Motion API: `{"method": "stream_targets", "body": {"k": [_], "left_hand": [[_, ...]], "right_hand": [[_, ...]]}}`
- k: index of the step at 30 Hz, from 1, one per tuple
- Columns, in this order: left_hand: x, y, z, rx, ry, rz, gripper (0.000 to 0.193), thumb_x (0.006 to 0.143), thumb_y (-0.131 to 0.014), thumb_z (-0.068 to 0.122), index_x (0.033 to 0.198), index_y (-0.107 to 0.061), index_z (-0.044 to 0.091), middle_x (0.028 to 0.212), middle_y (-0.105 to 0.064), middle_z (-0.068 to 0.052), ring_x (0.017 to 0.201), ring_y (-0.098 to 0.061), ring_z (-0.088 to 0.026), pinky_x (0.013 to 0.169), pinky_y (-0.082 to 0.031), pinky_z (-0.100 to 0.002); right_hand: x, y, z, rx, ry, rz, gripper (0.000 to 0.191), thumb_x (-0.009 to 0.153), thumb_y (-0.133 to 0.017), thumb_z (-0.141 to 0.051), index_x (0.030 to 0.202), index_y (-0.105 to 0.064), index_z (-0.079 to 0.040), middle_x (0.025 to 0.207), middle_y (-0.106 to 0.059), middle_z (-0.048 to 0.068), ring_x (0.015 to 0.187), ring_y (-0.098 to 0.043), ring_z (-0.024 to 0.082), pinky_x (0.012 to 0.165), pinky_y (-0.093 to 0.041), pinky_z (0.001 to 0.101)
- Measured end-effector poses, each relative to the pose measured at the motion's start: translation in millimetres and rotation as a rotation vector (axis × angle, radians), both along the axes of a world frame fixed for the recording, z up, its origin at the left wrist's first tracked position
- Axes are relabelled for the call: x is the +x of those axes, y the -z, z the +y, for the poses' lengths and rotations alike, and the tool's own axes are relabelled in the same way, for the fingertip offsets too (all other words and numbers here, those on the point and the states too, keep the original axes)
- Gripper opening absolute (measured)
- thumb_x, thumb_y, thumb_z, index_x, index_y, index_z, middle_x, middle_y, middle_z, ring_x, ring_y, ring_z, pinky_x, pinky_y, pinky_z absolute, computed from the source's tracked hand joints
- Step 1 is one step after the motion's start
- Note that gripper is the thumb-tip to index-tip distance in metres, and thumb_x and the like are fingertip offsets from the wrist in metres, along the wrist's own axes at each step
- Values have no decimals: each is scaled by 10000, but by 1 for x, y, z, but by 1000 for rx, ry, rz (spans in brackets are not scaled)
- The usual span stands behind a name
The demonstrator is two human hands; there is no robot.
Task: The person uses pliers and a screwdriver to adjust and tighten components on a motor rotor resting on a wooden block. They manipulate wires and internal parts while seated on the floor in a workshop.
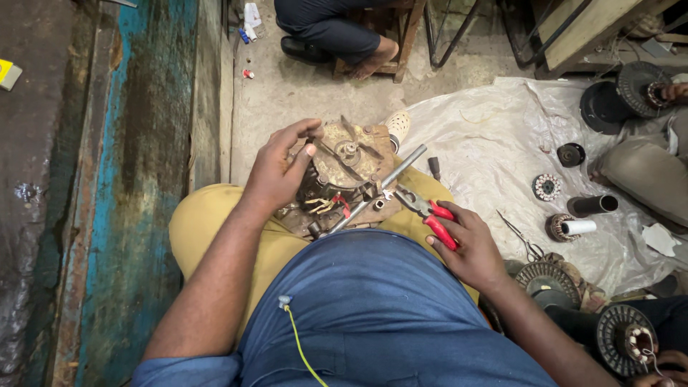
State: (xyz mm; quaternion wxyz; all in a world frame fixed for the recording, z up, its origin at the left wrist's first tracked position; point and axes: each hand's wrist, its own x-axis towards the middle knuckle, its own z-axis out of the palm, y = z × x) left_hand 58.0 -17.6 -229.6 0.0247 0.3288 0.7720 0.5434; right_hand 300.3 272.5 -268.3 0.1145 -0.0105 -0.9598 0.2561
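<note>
Resting on the person's lap, a grimy motor housing [344,172] sits across the yellow trousers [204,215], with a silver metal rod [380,188] slanting over its near right side and yellow and red wire ends [330,206] showing at its front. The left hand [276,172] is curled over the housing's left edge, thumb and fingers pressed against the casing in a loose grip. The right hand [466,244] is closed around the red handles of a pair of pliers [426,213], whose metal nose points toward the housing's near right corner, just beside the rod; whether the nose touches anything there cannot be told. To the right, a crumpled plastic sheet [502,136] covers the floor and carries small parts: a round wound coil [547,187] near its middle, a dark tube [593,205] and a white cylinder [577,227] toward its right side, and scissors [522,238] near its near edge. Another person's foot in a sandal [373,63] rests by a wooden stool at the far edge of the floor, and someone else's hand [674,92] touches a dark round motor part at the far right corner of the sheet.
</note>
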Motion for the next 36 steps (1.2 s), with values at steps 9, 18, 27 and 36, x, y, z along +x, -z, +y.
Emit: {"method": "stream_targets", "body": {"k": [9, 18, 27, 36], "left_hand": [[0, -4, 1, -10, -32, -53, 327, 972, -680, 67, 1298, -661, 93, 1136, -774, -72, 1139, -706, -214, 1016, -519, -347], [0, -2, 1, -46, -40, -112, 278, 960, -711, 113, 1237, -691, 105, 1188, -718, -96, 1107, -707, -190, 983, -540, -330], [-1, -1, 2, -51, -37, -97, 246, 965, -718, 143, 1205, -695, 95, 1154, -725, -90, 1087, -699, -192, 983, -537, -338], [-3, 0, 2, -41, -32, -57, 230, 978, -712, 177, 1194, -698, 99, 1197, -733, -98, 1133, -675, -233, 996, -521, -358]], "right_hand": [[-17, -33, -16, 80, -54, 41, 390, 788, -819, -237, 1144, -742, -100, 1344, -622, 175, 1165, -624, 365, 976, -492, 461], [-37, -52, -26, 157, -56, 21, 402, 805, -803, -268, 1175, -743, -123, 1384, -597, 146, 1205, -579, 350, 1003, -440, 467], [-54, -56, -30, 224, -68, 25, 341, 826, -794, -251, 1145, -751, -139, 1215, -650, 95, 1100, -593, 324, 903, -452, 465], [-57, -53, -28, 258, -101, 32, 292, 812, -803, -235, 1035, -726, -64, 1087, -655, 110, 979, -612, 327, 811, -476, 456]]}}
